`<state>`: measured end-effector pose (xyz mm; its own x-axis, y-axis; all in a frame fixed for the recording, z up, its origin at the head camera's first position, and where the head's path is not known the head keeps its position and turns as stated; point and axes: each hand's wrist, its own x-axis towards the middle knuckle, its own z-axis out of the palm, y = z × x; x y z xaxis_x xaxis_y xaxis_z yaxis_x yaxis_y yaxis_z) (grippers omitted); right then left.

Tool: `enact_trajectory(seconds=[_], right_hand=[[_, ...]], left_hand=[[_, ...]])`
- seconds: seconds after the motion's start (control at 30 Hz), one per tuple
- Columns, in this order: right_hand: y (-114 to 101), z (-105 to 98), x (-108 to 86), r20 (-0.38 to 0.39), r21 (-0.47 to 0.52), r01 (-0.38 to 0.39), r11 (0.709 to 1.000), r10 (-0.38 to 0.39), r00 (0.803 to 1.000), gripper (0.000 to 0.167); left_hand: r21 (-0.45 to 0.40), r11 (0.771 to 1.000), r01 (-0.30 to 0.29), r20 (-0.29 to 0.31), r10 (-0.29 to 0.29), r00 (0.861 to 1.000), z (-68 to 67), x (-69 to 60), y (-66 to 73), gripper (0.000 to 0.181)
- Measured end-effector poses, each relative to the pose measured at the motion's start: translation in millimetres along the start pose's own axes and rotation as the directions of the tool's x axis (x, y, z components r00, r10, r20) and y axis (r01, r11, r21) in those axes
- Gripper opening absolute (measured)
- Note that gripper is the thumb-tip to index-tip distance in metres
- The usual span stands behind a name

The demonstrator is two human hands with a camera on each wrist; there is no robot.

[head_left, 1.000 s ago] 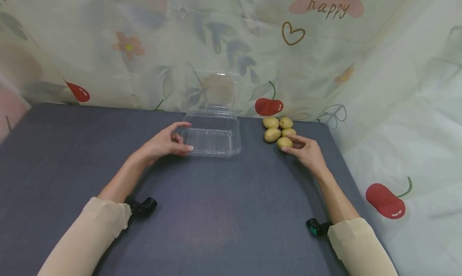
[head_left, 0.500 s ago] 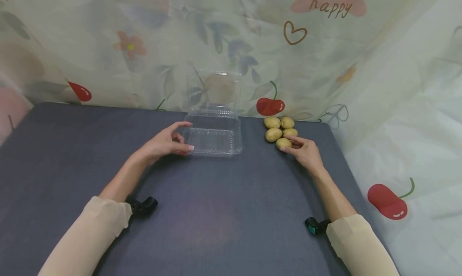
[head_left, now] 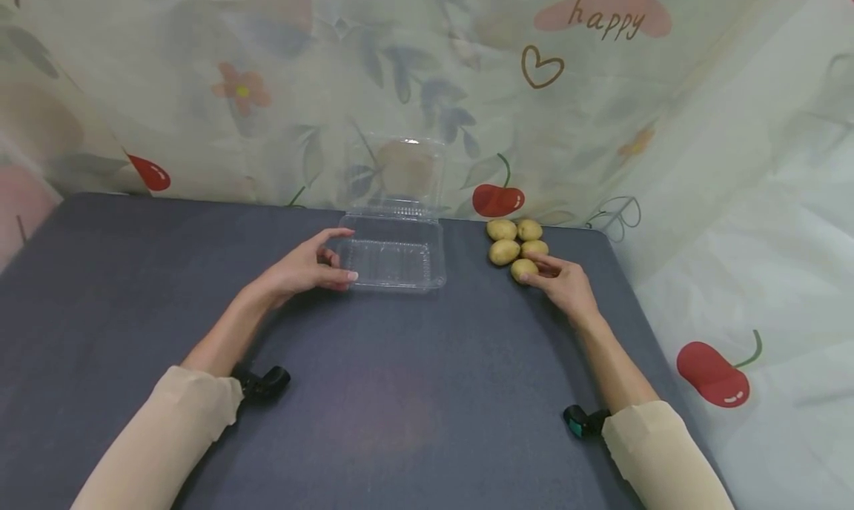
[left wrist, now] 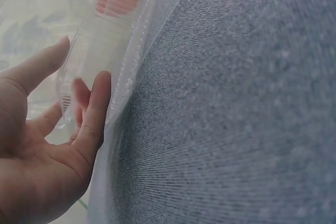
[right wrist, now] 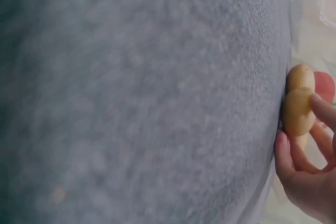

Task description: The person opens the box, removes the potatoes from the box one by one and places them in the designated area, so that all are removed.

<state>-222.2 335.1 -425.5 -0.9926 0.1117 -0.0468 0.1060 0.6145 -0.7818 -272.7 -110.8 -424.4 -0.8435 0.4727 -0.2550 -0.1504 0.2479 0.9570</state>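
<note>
In the head view a clear plastic clamshell box [head_left: 394, 264] lies with its lid raised against the curtain. My left hand [head_left: 303, 265] rests at its left edge, index finger and thumb extended and apart, touching the rim; the left wrist view shows these fingers beside the clear wall. At the right, several small yellow potatoes [head_left: 503, 252] sit clustered near the table's back edge. My right hand [head_left: 567, 284] pinches the nearest potato [head_left: 523, 271] between thumb and fingers. Potatoes [right wrist: 300, 77] also show in the right wrist view, the nearer one partly covered by a finger.
A dark grey cloth-covered table [head_left: 400, 391] spreads before me. Behind it hangs a printed curtain [head_left: 280, 73], which continues as a pale wall [head_left: 754, 199] along the right side. Black cameras [head_left: 267, 382] are strapped at both wrists.
The pinched potato has shifted slightly left and toward me, away from the others, with my right hand. My left hand and the box stay where they were.
</note>
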Motion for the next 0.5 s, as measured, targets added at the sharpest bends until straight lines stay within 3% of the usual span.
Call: enact_trajectory(seconds=[0.27,0.5], right_hand=[[1.0,-1.8,-1.6,0.01,-0.033,0.021,0.999,-0.021,1.0,0.052],[1.7,-4.9,-1.7,-0.034,-0.037,0.063,0.997,-0.064,0.997,0.049]], left_hand=[[0.013,1.0,-0.014,-0.017,0.014,1.0,-1.6,0.6,-4.1,0.088],[0.094,0.995,0.017,-0.049,-0.013,0.999,-3.2,-4.3,-3.7,0.093]])
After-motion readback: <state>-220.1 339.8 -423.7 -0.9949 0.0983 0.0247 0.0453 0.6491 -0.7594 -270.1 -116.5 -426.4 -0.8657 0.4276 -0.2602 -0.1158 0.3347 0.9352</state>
